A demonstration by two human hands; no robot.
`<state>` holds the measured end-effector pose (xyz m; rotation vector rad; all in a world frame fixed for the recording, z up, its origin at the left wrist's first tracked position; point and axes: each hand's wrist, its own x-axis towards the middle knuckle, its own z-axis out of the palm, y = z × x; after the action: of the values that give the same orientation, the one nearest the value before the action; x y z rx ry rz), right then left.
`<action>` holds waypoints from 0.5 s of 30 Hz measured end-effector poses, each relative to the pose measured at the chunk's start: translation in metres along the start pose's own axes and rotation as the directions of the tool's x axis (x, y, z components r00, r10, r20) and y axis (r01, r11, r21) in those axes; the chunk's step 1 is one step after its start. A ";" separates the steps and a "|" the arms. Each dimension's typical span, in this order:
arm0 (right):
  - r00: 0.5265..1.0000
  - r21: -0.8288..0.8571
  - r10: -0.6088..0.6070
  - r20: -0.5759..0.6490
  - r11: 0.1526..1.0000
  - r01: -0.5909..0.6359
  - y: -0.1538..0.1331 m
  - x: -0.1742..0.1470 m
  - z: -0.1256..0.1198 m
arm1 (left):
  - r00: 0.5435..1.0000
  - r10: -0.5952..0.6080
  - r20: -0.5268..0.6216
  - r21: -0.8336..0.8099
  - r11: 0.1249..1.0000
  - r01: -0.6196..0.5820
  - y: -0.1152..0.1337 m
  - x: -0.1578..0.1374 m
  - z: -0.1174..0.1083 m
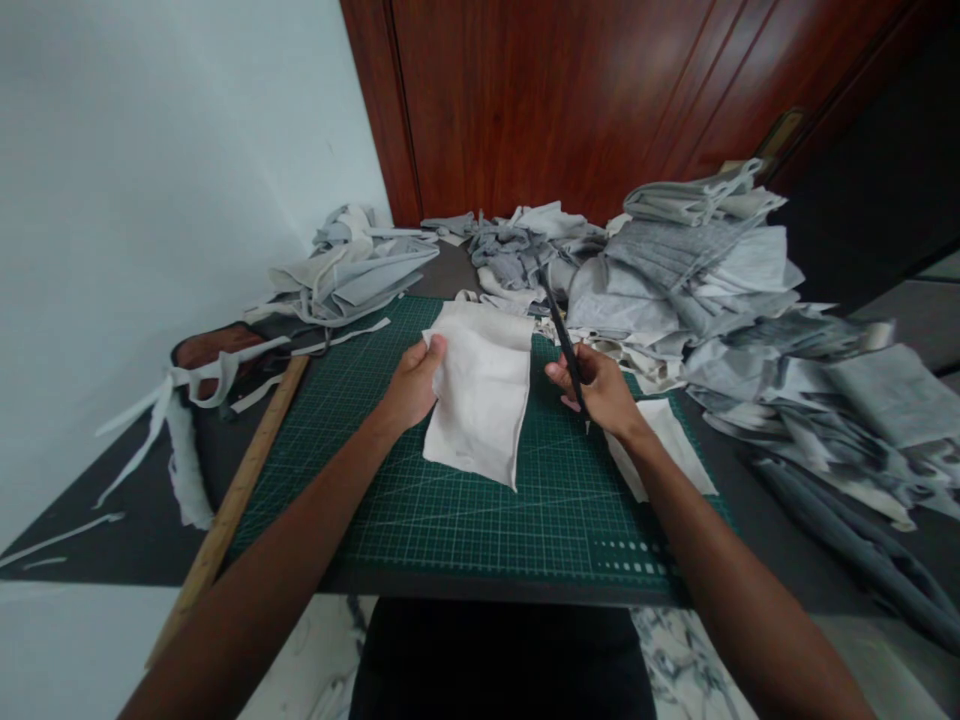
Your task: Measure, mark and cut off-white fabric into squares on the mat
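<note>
Over the green gridded cutting mat [465, 535], the left hand [415, 383] pinches a white rectangular cloth [484, 395] by its left edge, best kept taut, while the right hand [604, 392] clasps a slim black tool [559, 325] pointing far.

I've a wooden ruler [239, 490] here; L of it, a brown item [212, 347] w/ pale strips [187, 470]. Past its far end, a cloth pile [349, 275] nr white wall [150, 180]. Well R of it, grey cloth stack [667, 250].
</note>
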<state>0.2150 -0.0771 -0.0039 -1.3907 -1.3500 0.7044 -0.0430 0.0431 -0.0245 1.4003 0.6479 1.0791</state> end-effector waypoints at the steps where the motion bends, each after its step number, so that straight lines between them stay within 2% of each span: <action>1: 0.999 0.074 0.024 0.031 0.997 -0.026 -0.003 0.000 0.002 | 1.000 -0.005 -0.011 -0.032 0.999 0.005 0.002 0.000 0.001; 5: 0.991 0.241 0.049 0.121 0.967 -0.077 -0.015 -0.004 0.010 | 0.998 0.042 -0.036 -0.042 0.998 -0.044 0.010 0.002 0.002; 8: 0.991 0.300 0.016 0.130 0.952 -0.055 -0.018 -0.007 0.018 | 0.993 0.110 -0.052 -0.011 0.994 -0.111 0.016 0.005 0.002; 11: 0.989 0.402 -0.022 0.149 0.915 -0.041 -0.017 -0.010 0.026 | 0.990 0.116 -0.084 0.021 0.993 -0.115 0.024 0.008 0.000; 13: 0.986 0.456 -0.028 0.162 0.888 -0.049 -0.017 -0.011 0.031 | 0.984 0.130 -0.122 0.072 0.990 -0.122 0.033 0.009 -0.005; 15: 0.988 0.482 -0.022 0.151 0.874 -0.054 -0.016 -0.011 0.034 | 0.966 0.211 -0.152 0.166 0.968 -0.186 0.046 0.007 -0.012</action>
<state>0.1761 -0.0817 -0.0016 -0.9570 -1.1675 1.0957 -0.0606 0.0475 0.0200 1.5399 0.7342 1.3425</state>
